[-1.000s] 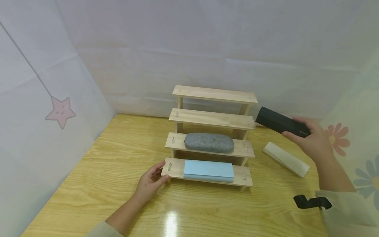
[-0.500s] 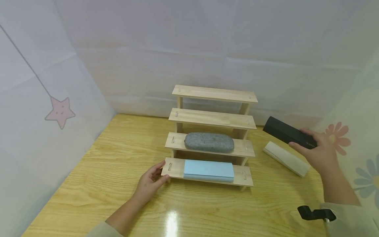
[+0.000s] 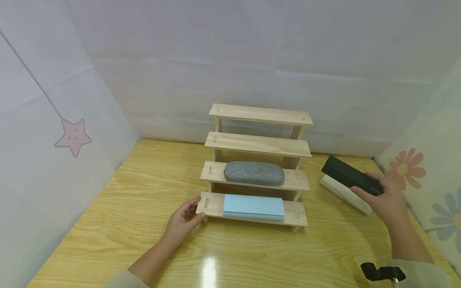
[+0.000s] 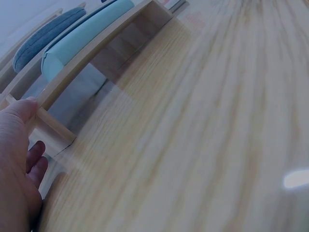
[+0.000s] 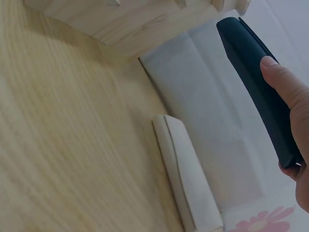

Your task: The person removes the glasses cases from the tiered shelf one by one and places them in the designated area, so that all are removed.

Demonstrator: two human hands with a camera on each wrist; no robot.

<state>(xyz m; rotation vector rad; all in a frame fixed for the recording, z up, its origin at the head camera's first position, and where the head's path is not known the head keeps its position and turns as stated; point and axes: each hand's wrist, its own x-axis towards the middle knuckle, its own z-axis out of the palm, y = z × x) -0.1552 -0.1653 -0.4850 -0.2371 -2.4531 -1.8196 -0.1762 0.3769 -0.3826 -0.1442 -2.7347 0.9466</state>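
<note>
The right hand has its grip closed round the near end of a black case, held in the air over the cream case near the surface's right edge. The left hand rests with fingers relaxed against the left end of the stepped rack's lowest step, where a blue case lies; a grey case lies one step higher. The two upper steps are bare. Open wood runs along the front edge.

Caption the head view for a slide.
Right hand grips black case above white case; left hand steadies stepped rack.
</note>
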